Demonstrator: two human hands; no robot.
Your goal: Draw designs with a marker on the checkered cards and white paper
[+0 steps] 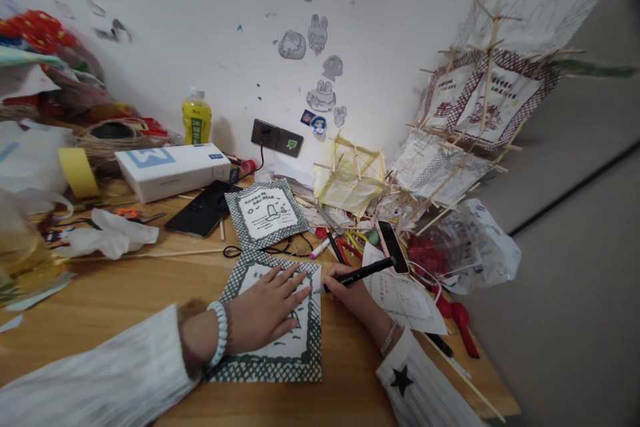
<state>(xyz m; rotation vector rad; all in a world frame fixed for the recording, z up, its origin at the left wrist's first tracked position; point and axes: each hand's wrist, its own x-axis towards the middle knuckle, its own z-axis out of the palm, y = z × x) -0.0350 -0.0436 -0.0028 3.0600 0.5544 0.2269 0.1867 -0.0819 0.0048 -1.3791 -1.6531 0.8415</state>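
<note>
Drawing step in hand: left hand [267, 307] lies flat and open, pinning the patterned-border paper square [273, 357] to the counter [125, 300], while right hand [350, 293], closed around a black marker pen [357, 273], needs steady tip control next.

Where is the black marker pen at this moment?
In the head view, the black marker pen is in the right hand, right of centre, its tip at the right edge of the patterned paper sheet under the left hand.

Phone [203, 209] behind paper sheet [280, 347]; box [173, 170] behind phone.

Head camera looks down, close over the cluttered wooden table [125, 293].
</note>
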